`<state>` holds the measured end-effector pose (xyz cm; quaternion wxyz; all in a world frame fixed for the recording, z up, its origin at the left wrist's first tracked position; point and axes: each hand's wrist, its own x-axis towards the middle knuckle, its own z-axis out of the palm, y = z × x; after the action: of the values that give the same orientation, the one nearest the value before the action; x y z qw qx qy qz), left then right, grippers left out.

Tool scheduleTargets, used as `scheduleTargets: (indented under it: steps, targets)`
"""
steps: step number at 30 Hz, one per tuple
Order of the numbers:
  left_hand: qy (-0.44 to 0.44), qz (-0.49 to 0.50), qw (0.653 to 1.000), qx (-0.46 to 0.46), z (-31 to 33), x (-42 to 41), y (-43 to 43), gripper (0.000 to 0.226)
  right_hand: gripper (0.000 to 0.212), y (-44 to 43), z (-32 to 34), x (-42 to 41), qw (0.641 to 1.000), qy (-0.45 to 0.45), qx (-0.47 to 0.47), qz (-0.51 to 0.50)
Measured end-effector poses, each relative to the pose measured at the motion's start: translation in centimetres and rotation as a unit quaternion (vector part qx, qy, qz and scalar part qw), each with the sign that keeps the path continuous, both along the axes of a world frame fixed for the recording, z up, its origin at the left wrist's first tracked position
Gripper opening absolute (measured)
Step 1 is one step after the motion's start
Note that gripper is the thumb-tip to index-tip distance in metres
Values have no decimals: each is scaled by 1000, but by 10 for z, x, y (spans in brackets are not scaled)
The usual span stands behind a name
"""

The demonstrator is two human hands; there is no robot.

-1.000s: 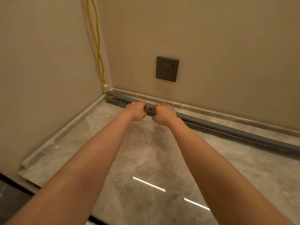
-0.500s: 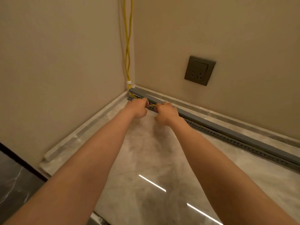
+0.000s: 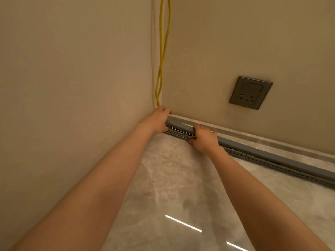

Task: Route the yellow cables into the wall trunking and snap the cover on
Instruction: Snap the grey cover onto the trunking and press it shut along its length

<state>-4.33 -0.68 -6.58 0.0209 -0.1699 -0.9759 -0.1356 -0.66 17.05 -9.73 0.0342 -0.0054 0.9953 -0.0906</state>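
Yellow cables (image 3: 161, 60) enter grey trunking (image 3: 272, 163); right hand (image 3: 204, 139) curls fingers round it, left hand (image 3: 158, 121) grip hidden. Bulging cable could stop the cover (image 3: 179, 124) snapping shut.

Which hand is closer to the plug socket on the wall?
Right. The right hand grips the trunking below and left of the socket; the left hand is farther away in the corner, at the bottom of the yellow cables.
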Motion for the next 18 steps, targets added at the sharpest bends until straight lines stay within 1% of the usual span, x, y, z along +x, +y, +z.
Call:
scheduleTargets:
  steps: [2,3,6,9,12,14,18]
  targets:
    - [0,-38,999,-28,-9,-12,9,63,48,0,-1,-3,1000,9,1,7]
    - [-3,-51,998,-46,-14,-17,12,61,45,2,-2,-2,1000,13,1,8]
    - [2,-69,994,-81,-29,-25,8,44,40,7,-7,0,1000,25,3,17]
    - [15,-84,993,-82,-33,-34,12,38,43,18,-8,-1,999,30,9,20]
    - [-7,-92,992,-87,-27,-41,16,38,47,26,-7,1,999,38,-25,18]
    - [-4,-100,990,-102,-25,-45,17,37,45,30,-8,2,998,51,-45,6]
    - [5,-115,984,-133,-23,-48,18,36,41,31,-11,3,995,87,-39,-8]
